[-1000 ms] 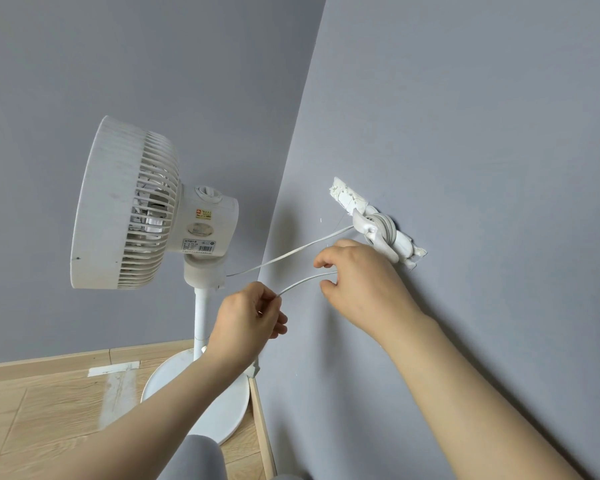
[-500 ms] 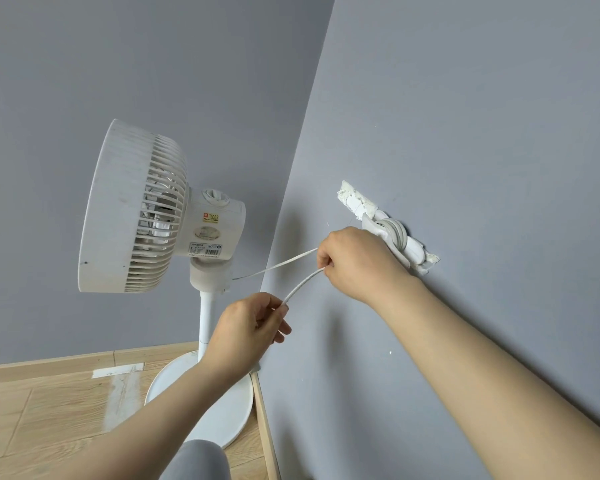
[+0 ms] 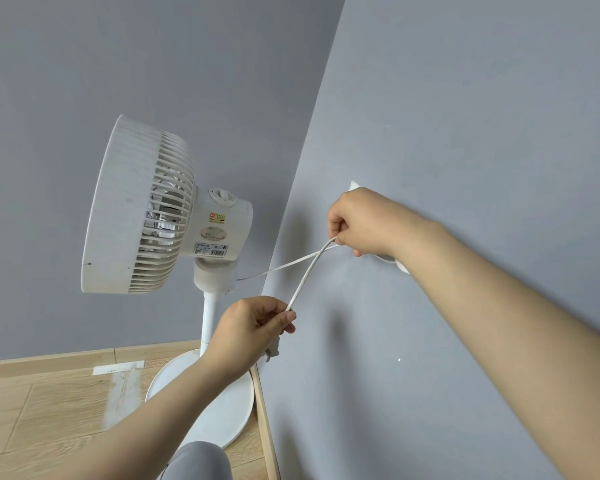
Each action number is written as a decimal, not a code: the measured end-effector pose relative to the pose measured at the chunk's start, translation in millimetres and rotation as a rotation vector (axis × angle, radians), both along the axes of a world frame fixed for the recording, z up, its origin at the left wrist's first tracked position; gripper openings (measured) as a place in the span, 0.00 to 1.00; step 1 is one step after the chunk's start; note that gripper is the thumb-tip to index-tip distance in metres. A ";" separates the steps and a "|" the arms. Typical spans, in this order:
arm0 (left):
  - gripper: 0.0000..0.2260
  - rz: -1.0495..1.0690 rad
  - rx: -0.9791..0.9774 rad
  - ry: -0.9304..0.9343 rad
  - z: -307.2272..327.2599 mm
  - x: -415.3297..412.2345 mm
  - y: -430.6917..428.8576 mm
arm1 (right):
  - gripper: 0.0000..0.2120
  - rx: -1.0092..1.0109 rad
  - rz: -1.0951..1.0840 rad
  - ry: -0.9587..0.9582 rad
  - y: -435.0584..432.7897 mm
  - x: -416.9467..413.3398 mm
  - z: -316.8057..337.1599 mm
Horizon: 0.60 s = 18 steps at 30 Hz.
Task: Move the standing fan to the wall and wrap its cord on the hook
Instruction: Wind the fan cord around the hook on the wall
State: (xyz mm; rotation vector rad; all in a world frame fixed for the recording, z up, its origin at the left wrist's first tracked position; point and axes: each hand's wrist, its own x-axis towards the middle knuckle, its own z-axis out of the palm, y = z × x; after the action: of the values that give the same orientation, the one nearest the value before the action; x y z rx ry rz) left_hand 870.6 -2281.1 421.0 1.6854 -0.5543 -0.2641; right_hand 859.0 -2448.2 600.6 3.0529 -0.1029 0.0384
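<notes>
A white standing fan (image 3: 142, 209) stands in the room's corner, its round base (image 3: 219, 407) on the wood floor beside the grey wall. Its thin white cord (image 3: 305, 275) runs from the fan's neck up to my right hand (image 3: 364, 220), then loops back down to my left hand (image 3: 253, 327). My right hand pinches the cord right at the wall hook (image 3: 400, 266), which it mostly hides; only a white edge shows below my wrist. My left hand pinches the cord's free end, with the plug (image 3: 272, 351) hanging under it.
Two grey walls (image 3: 465, 133) meet in a corner behind the fan. A wooden skirting strip (image 3: 265, 420) runs along the wall's foot. A piece of white tape (image 3: 118, 368) lies on the wood floor at the left. My knee (image 3: 198, 462) shows at the bottom.
My right hand has carried the cord up over the hook and now covers it. My left hand has stayed low, and the cord between the hands now crosses the strand from the fan.
</notes>
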 end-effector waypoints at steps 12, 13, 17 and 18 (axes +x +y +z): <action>0.05 0.118 -0.046 -0.089 10.2 7.7 -11.3 | 0.09 -0.198 -0.041 0.024 -19.5 13.5 25.6; 0.03 0.113 -0.053 -0.087 9.7 7.8 -11.9 | 0.09 -0.188 -0.057 0.029 -20.6 15.0 27.3; 0.04 0.118 -0.114 -0.065 12.8 7.4 -13.8 | 0.11 -0.132 -0.096 0.013 -20.4 19.3 32.4; 0.04 0.119 -0.137 -0.059 15.8 7.9 -14.6 | 0.11 -0.127 -0.102 0.002 -20.3 19.4 33.2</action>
State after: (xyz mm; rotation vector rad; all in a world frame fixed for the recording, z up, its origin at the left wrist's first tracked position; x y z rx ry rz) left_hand 878.5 -2295.7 436.8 1.5901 -0.5021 -0.0888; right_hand 878.5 -2468.5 633.8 2.9162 -0.2463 0.0331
